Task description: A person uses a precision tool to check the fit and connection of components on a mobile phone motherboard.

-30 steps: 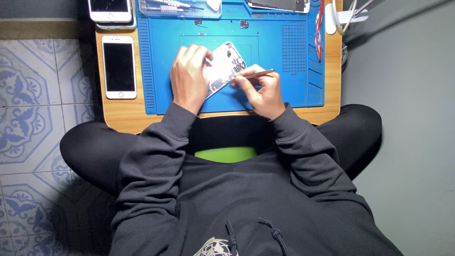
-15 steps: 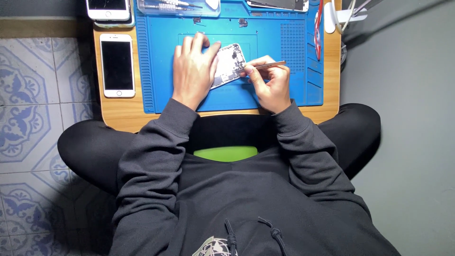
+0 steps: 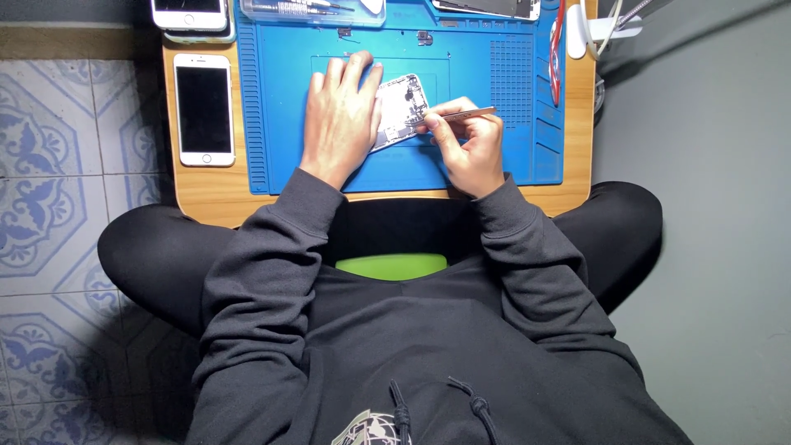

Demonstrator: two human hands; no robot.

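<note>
A low wooden table point(image 3: 206, 194) carries a blue silicone work mat point(image 3: 511, 74). On the mat lies an opened phone chassis point(image 3: 401, 107), between the left hand point(image 3: 339, 115) and right hand point(image 3: 465, 144) (left hand resting on it). A white-framed smartphone point(image 3: 204, 109) lies left of the mat.

Hidden and cropped parts

Left hand point(image 3: 339, 119) covers the opened phone's point(image 3: 401, 108) left half; top-left phone point(image 3: 189, 14) cropped by the frame edge.

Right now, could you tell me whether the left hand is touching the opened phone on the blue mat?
Touching. The head view shows the left hand lying flat over the opened phone, covering its left part.
</note>
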